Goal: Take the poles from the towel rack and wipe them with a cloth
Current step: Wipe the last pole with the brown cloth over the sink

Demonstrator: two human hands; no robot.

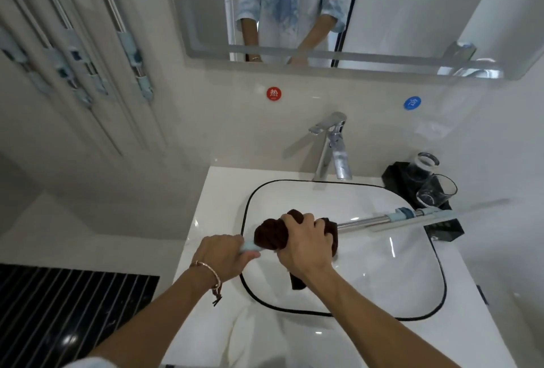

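A metal pole (365, 222) with pale blue end fittings lies across the white sink (412, 294), running from lower left to upper right. My left hand (221, 255) grips its near blue end. My right hand (306, 242) holds a dark brown cloth (269, 235) wrapped round the pole just beyond the left hand. A tail of the cloth hangs below my right wrist. On the left wall the towel rack (88, 52) holds several more poles in pale blue brackets.
A chrome tap (334, 147) stands behind the sink. Two clear glasses (435, 191) sit on a black tray (447, 228) at the right, close under the pole's far end. A mirror (412, 14) hangs above, and dark striped flooring (59, 303) lies at the lower left.
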